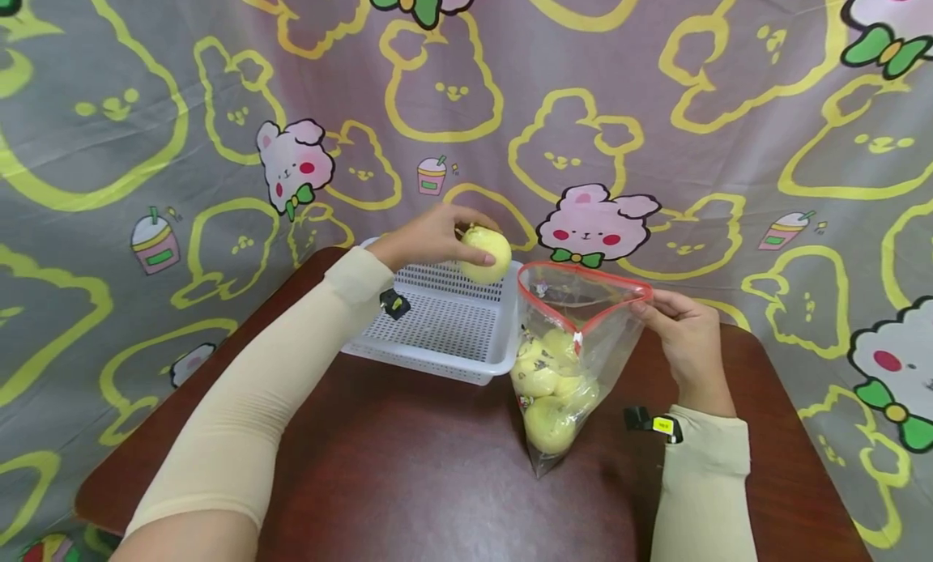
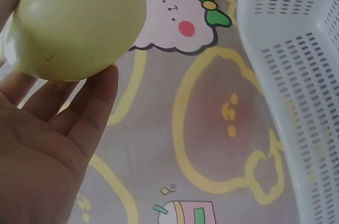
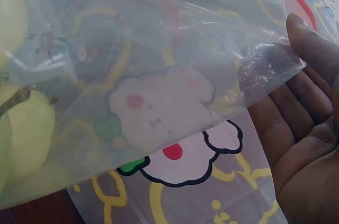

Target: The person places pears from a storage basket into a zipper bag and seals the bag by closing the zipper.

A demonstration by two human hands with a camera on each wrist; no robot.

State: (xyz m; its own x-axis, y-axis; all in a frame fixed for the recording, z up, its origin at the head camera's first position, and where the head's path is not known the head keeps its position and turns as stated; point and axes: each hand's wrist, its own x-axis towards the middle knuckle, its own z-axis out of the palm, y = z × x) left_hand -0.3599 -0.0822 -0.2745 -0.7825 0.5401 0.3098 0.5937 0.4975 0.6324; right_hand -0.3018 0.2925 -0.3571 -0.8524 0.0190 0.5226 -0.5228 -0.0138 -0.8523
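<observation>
My left hand (image 1: 436, 236) grips a round pale-yellow pear (image 1: 485, 254) above the back right part of a white plastic basket (image 1: 430, 365). In the left wrist view the fingers curl around the underside of the pear (image 2: 79, 23). With thumb and fingers, my right hand (image 1: 688, 343) pinches the right corner of a clear zip bag (image 1: 612, 359). The bag's red-edged mouth gapes, and a white slider (image 1: 578, 342) sits at its front. Several pears (image 1: 550, 424) lie inside the bag; long stems show on them in the right wrist view.
The basket's slotted floor (image 1: 437, 323) shows no fruit. Both stand on a dark red-brown table (image 1: 408, 465), the bag touching or close to the basket's right side. A patterned cloth (image 1: 452, 84) hangs behind and around the table.
</observation>
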